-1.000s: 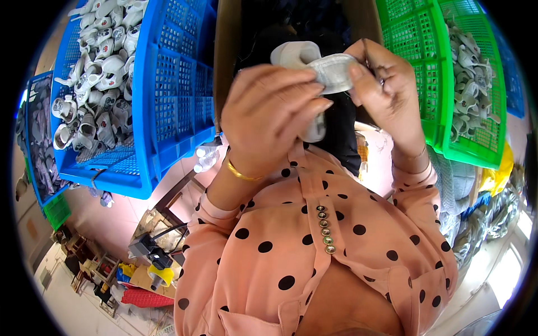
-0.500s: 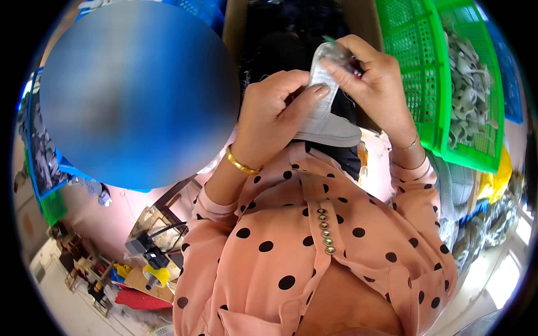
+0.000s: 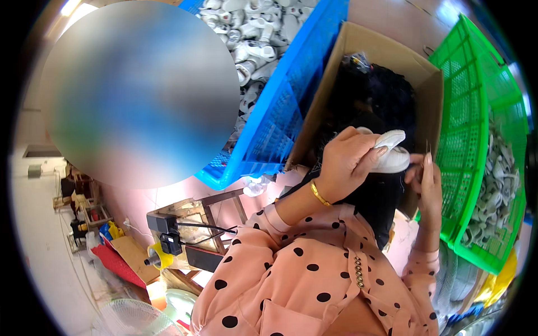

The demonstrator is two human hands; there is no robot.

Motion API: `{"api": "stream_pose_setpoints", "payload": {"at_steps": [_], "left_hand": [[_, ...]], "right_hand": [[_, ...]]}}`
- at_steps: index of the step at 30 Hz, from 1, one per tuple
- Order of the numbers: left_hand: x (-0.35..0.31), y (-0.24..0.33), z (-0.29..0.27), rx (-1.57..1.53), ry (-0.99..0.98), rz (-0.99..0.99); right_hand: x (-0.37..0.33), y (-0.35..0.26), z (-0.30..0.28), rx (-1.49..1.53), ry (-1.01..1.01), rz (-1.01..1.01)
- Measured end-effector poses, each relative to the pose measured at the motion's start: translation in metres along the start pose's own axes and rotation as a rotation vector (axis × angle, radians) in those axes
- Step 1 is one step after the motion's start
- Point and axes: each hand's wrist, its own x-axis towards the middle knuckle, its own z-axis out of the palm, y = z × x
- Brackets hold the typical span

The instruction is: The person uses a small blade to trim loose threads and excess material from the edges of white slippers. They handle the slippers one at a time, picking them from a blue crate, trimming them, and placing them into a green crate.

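A small white shoe (image 3: 393,161), with a curved flap standing up from it, is pinched between the thumb and fingers of my left hand (image 3: 348,162). My right hand (image 3: 427,182) is just to the right of the shoe, apart from it, with its fingers drawn together. A thin, pointed thing (image 3: 428,147) sticks up from the right fingertips, too small to name. Below both hands lie my dark-trousered legs (image 3: 367,204), in front of a cardboard box (image 3: 386,45) of dark material.
A blue plastic crate (image 3: 280,120) heaped with white and grey shoes stands at the far left. On the right is a green basket (image 3: 457,145) holding grey pieces. A wooden stool (image 3: 224,199) and a fan (image 3: 134,318) are at lower left. A blurred disc covers the upper left.
My right hand has come off the shoe and moved down and right. The left hand still grips the shoe, now tilted differently. The view has swung, showing more of the box and blue crate.
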Motion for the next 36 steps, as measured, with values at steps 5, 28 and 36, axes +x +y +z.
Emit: {"api": "stream_pose_setpoints", "payload": {"at_steps": [5,28,36], "left_hand": [[-0.004,0.001,0.002,0.106,-0.059,0.397],[-0.100,0.022,-0.014,-0.084,-0.179,-0.240],[-0.131,-0.001,-0.007,-0.742,-0.026,-0.579]], "right_hand": [[0.009,-0.014,0.002,0.077,-0.045,0.035],[-0.074,-0.006,0.033,-0.091,0.164,-0.513],[-0.096,0.031,0.081,-0.381,0.309,-0.678]]}}
